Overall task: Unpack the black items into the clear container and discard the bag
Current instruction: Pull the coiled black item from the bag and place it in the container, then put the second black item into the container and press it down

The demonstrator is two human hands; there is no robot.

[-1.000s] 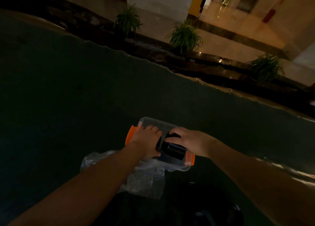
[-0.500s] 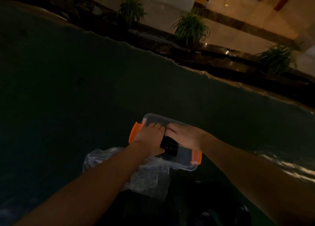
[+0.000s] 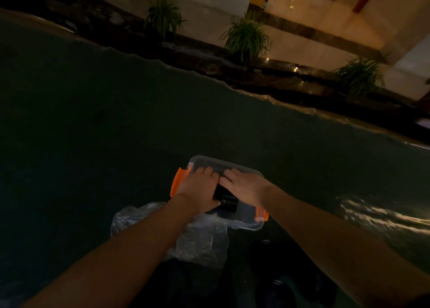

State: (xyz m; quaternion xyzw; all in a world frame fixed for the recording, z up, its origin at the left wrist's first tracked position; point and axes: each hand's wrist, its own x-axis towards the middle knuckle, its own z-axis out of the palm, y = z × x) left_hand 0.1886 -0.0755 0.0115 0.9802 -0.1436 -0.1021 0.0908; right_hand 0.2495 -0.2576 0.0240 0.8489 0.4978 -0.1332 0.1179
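A clear container [image 3: 247, 225] with orange latches [image 3: 178, 179] sits on the dark table. Inside it lies a stack of black ribbed items [image 3: 229, 201], partly hidden by both hands. My left hand [image 3: 197, 188] reaches into the container from the left, its fingers bent down over the stack and its thumb by the stack's near side. My right hand [image 3: 244, 185] lies flat over the stack from the right, fingers stretched towards the left hand. The crumpled clear plastic bag [image 3: 202, 241] lies on the table just in front of the container, under my left forearm.
The dark table [image 3: 93, 145] stretches wide to the left and behind the container; its wavy far edge [image 3: 267, 97] runs diagonally. Beyond it stand potted plants [image 3: 245, 36] on a ledge. Dark shapes, hard to make out, sit below the table's near edge [image 3: 274, 284].
My right hand went from gripping the black stack to lying flat on it, and both hands have sunk deeper into the container. The bag has stayed put.
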